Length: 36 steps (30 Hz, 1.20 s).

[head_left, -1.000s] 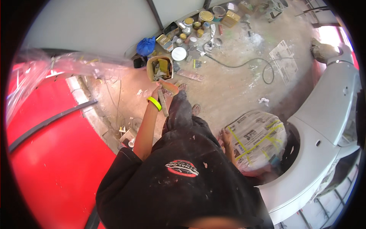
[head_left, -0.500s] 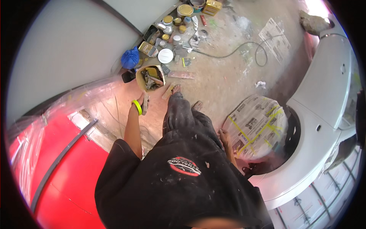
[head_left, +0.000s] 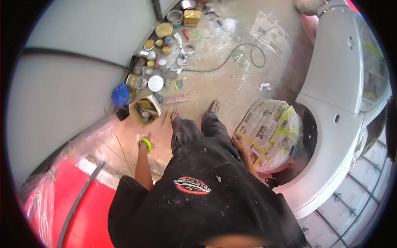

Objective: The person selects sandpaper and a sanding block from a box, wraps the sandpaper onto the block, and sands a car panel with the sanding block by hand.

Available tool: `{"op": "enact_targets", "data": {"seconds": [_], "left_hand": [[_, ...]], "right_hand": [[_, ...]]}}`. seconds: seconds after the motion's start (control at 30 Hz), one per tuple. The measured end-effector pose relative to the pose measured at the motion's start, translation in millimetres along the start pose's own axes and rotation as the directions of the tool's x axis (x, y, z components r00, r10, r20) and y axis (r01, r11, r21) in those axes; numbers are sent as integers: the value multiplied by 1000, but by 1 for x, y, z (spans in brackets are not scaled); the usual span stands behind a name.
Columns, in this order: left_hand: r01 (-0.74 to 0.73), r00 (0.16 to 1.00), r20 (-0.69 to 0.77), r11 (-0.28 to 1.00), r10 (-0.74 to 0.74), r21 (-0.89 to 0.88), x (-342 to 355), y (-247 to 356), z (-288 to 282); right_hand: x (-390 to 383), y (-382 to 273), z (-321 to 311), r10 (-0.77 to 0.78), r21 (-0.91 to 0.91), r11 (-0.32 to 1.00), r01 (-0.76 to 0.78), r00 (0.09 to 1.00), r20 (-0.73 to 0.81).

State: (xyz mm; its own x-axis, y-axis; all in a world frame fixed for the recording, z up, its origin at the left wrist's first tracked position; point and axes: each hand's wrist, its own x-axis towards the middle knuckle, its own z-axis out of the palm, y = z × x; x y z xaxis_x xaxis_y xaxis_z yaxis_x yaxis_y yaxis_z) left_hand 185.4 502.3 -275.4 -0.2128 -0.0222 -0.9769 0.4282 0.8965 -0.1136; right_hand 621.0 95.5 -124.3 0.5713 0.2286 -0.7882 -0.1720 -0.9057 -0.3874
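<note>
My left hand point(head_left: 143, 141) hangs low at my left side, just beyond a bright yellow-green wristband point(head_left: 145, 144). Its fingers are closed on a flat greyish block, of which little shows now; the earlier frame shows it more plainly. My right hand point(head_left: 238, 141) hangs beside my right thigh, close to a wheel wrapped in newspaper and yellow tape point(head_left: 264, 131). Its fingers point down and look loosely bent, and I see nothing in them. Around that wheel curves the white fender of a car point(head_left: 331, 136).
An open carton with rags point(head_left: 145, 110) stands ahead on the left, beside a blue bag point(head_left: 120, 94). Several paint cans point(head_left: 164, 29) line the wall. A hose point(head_left: 225, 65) loops over the floor near a newspaper sheet point(head_left: 269, 34). A red panel point(head_left: 89, 206) lies at left.
The view has shifted, and the cans and carton now appear farther left. My right foot has moved forward and out. My left hand has turned, so the block shows less.
</note>
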Motion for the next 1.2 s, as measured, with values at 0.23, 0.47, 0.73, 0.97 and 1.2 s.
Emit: {"op": "enact_targets", "data": {"seconds": [0.23,0.47,0.73,0.97,1.2], "left_hand": [[-65,981,190,973,22,223,-133,-12,145],[-303,949,188,896,253,325,-208,35,216],[-609,792,416,631,448,481,-239,179,381],[-875,477,761,155,440,459,-292,391,625],[-849,495,764,44,413,526,-277,404,606]], "right_hand": [[96,78,-39,-27,35,999,33,987,-160],[157,86,-125,71,414,908,-59,997,-14],[206,52,-199,45,239,971,-25,996,-80],[248,-24,-206,32,230,973,-16,997,-67],[279,-83,-261,212,631,773,-65,964,-160]]}}
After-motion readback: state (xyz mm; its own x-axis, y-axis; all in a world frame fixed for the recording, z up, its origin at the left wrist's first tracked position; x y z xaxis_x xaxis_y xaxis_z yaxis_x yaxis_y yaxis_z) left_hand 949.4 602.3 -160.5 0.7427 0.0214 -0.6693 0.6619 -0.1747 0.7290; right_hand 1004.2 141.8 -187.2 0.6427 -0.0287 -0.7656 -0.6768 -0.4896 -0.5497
